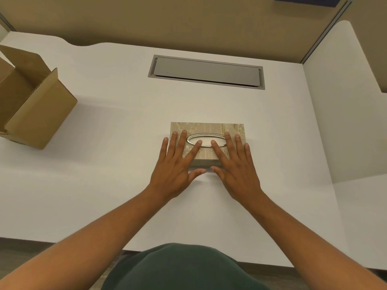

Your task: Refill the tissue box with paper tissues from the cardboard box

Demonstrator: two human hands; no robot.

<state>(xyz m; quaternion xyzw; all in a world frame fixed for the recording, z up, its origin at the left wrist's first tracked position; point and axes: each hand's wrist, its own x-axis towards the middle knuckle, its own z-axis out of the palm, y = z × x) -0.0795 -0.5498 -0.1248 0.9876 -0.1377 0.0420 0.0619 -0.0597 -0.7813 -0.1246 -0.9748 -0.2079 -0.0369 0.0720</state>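
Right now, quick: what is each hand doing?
Left hand: open, fingers spread flat on the tissue box, holding nothing.
Right hand: open, flat on the same box, holding nothing.

Office cubicle: white laminate desk (104, 97) with recessed grey cable-access hatch (206, 71) at upper centre, enclosed by tan fabric partition panels (188, 19) with aluminium corner post (326, 28).

Both bare forearms reach forward and converge, palms down. The left hand (178, 164) and right hand (236, 166) lie flat side by side, fingers spread and extended, nothing grasped. The two index fingertips nearly meet, and below them the thumbs angle inward toward each other, tips just apart.
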